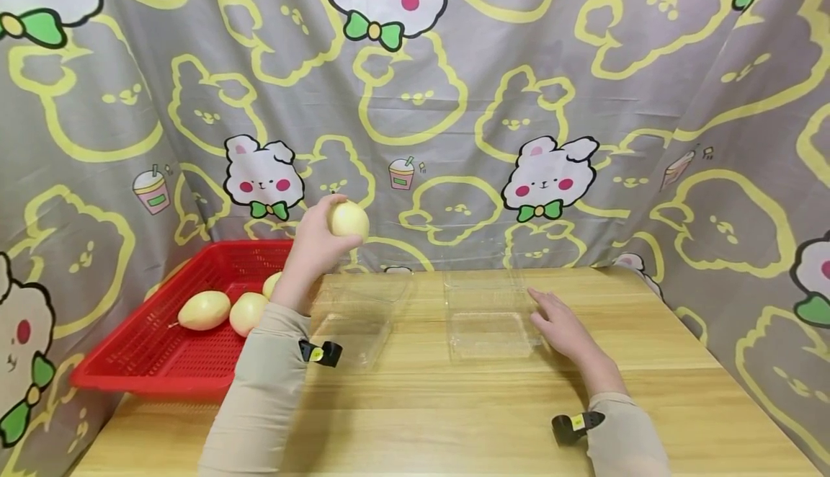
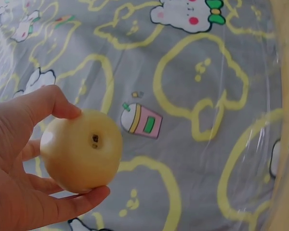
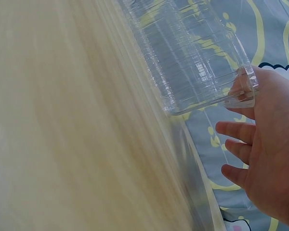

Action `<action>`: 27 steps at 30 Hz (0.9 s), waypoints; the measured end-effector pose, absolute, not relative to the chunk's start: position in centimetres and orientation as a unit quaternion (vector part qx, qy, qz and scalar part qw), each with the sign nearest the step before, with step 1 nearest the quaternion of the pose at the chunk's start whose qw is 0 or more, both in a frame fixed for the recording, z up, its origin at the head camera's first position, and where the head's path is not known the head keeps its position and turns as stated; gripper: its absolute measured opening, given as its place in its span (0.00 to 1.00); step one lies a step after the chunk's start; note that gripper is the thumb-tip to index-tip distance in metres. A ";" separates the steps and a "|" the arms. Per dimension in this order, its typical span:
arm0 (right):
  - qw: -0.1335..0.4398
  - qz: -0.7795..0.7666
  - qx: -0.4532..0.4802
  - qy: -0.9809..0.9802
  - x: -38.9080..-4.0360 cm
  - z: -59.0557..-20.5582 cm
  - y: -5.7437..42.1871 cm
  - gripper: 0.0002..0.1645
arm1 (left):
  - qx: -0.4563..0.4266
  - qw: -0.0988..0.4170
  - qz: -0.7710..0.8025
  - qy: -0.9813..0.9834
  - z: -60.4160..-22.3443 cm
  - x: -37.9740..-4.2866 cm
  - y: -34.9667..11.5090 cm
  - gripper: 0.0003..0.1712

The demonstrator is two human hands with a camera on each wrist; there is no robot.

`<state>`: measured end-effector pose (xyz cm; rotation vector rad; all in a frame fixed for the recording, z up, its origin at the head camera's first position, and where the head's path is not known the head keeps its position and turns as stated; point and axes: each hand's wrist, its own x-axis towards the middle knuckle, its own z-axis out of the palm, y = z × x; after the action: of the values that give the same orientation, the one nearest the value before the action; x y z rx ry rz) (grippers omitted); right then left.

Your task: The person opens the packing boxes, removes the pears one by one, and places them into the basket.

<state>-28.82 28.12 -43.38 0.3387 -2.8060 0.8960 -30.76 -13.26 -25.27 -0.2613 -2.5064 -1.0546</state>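
My left hand (image 1: 313,243) grips a pale yellow pear (image 1: 350,220) above the back of the left clear plastic box (image 1: 359,336). In the left wrist view, thumb and fingers lie around the sides of the pear (image 2: 82,153), and its dark blossom end faces the camera. At the right side of another clear plastic box (image 1: 489,336) is my right hand (image 1: 563,327), fingers extended. In the right wrist view, the topmost finger of that hand (image 3: 277,144) overlaps the corner of the clear box (image 3: 192,62), while the other fingers stand apart from it.
A red perforated plastic basket (image 1: 145,383) stands on the left of the wooden table (image 1: 415,419). Several pears (image 1: 204,310) lie in it, partly hidden by the left arm. Patterned grey cloth (image 1: 415,113) hangs behind and at both sides of the table.
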 end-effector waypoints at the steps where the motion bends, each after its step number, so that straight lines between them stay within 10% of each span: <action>1: 0.087 0.302 0.113 -0.943 -28.9 -43.4 28.2 0.33 | -0.093 0.206 -0.372 -0.900 -25.2 -30.7 -13.6 0.40; 27: 0.106 0.297 0.114 -0.942 -29.2 -43.8 28.3 0.33 | -0.052 0.192 -0.277 -0.940 -23.7 -28.8 -21.8 0.42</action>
<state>-29.17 28.32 -43.77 0.3371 -2.7759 0.8743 -28.84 -21.80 -23.70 -0.1451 -2.6405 -0.7766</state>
